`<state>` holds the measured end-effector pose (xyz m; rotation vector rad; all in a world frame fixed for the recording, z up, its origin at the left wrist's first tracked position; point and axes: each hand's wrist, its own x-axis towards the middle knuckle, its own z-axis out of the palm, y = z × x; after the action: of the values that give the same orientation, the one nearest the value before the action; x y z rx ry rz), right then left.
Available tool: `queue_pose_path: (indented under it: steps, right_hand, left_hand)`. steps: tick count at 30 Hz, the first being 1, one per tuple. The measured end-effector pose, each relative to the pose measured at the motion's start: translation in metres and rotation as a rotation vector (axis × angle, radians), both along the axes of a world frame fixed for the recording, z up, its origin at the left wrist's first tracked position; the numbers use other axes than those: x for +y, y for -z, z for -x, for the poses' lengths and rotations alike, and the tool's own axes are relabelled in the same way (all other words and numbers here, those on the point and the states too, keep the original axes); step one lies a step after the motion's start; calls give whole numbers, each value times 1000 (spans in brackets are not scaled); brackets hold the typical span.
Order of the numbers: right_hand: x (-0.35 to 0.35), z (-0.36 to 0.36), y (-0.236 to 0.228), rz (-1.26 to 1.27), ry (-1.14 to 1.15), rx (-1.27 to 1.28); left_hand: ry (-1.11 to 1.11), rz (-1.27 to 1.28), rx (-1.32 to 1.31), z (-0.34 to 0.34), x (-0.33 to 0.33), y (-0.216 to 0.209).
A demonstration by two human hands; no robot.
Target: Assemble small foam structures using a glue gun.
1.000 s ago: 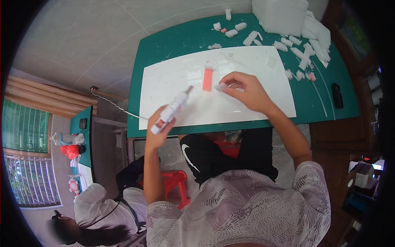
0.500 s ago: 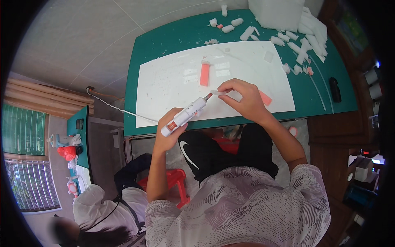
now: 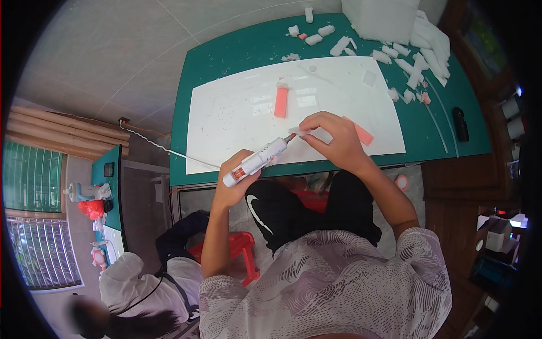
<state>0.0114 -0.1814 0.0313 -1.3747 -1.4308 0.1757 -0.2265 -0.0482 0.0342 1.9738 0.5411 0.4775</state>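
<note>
My left hand is closed around a white hot glue gun with a reddish nozzle, which points up and to the right. In my right hand a small, thin whitish piece is pinched between thumb and fingers. The nozzle tip is at this piece, just left of my fingertips; whether they touch I cannot tell. Beyond my hands, a pink foam block with a white end lies on the white board. Partly behind my right hand is another flat pink piece.
White foam scraps and a big white foam block occupy the green table's far right. Thin clear sticks lie near a black object. A white cord trails left. Another person sits at lower left.
The glue gun has shifted slightly right. The piece in my right hand has tilted and moved slightly down, so the nozzle tip now overlaps it.
</note>
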Motion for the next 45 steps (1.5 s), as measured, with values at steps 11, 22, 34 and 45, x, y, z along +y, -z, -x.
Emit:
queue_pose_path:
  steps: [11, 22, 34, 45]
  right_hand:
    - [1, 1, 0, 26, 6, 0]
    - [-2, 2, 3, -3, 27, -9]
    - [-18, -17, 5, 173, 30, 471]
    - [-27, -40, 9, 159, 25, 748]
  left_hand:
    - [-24, 9, 25, 1, 2, 1]
    - [-41, 8, 34, 6, 4, 5]
    - [-175, -287, -114, 10, 55, 37]
    - [-336, -815, 129, 4, 82, 15]
